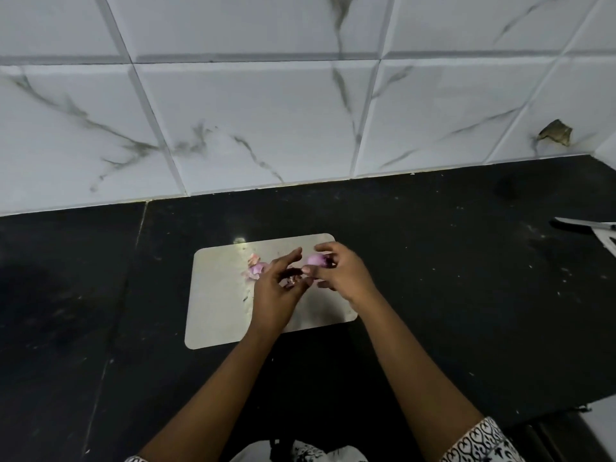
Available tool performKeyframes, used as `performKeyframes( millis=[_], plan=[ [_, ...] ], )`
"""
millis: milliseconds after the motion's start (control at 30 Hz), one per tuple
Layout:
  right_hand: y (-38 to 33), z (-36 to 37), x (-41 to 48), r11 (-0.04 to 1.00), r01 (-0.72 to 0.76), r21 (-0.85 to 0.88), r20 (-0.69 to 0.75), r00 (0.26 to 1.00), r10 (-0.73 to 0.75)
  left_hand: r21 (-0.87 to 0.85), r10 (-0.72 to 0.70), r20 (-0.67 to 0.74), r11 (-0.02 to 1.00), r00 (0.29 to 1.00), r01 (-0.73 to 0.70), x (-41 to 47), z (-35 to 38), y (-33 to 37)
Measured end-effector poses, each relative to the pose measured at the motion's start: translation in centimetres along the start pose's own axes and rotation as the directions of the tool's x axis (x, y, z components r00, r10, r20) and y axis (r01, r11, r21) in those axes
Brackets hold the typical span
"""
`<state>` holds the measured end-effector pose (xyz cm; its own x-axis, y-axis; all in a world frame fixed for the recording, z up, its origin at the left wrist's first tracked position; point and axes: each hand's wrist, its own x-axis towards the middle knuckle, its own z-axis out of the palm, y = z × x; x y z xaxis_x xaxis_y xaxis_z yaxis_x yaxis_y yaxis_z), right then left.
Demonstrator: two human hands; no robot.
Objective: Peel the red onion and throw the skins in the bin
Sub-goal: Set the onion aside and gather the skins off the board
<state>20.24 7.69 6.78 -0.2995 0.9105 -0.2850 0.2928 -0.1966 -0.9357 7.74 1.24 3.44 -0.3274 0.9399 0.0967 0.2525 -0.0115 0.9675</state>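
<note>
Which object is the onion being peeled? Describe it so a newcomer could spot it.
Find the pale rectangular cutting board on the black countertop below the marble-tiled wall. Over its far right part, the right hand holds the red onion. It is a smooth, rounded purple bulb gripped in fingers, unlike the loose, flaky onion skins lying on the board beside the left hand.
</note>
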Motion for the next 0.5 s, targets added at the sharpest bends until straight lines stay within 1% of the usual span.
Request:
performKeyframes(
  millis=[67,100,167,233,300,367,433,500],
  plan=[
    [1.0,-2.2,0.4,0.98,-0.015,-0.198,-0.119,0.993,-0.009,-0.018,-0.064,-0.044,0.998,0.997,0.063,-0.1,-0.3,-0.1],
    [1.7,-3.2,0.6,0.953,-0.032,-0.302,-0.175,0.984,-0.022,0.007,-0.084,-0.096,0.996,0.992,0.085,-0.2,-0.5,-0.1],
    [2.8,-4.9,1.1,0.906,-0.059,-0.418,-0.243,0.969,-0.049,0.083,-0.11,-0.194,0.988,0.975,0.129,-0.3,-1.2,-1.0],
    [3.8,-6.1,1.6,0.873,-0.078,-0.482,-0.276,0.959,-0.067,0.14,-0.108,-0.252,0.979,0.962,0.146,-0.2,-2.1,-2.0],
    [4.7,-6.9,2.4,0.845,-0.093,-0.527,-0.288,0.955,-0.074,0.314,0.007,-0.274,0.946,0.962,0.083,0.1,-3.3,-3.2],
    [5.2,-7.3,3.0,0.834,-0.095,-0.544,-0.301,0.95,-0.088,0.462,0.077,-0.244,0.885,0.967,0.046,1.0,-4.7,-4.3],
    [5.7,-7.5,3.4,0.833,-0.085,-0.547,-0.312,0.944,-0.109,0.536,0.052,-0.255,0.839,0.966,0.096,1.8,-5.9,-5.3],
    [6.0,-7.6,3.6,0.831,-0.066,-0.552,-0.314,0.94,-0.134,0.55,-0.002,-0.281,0.819,0.96,0.163,2.3,-6.6,-6.0]
  ],
)
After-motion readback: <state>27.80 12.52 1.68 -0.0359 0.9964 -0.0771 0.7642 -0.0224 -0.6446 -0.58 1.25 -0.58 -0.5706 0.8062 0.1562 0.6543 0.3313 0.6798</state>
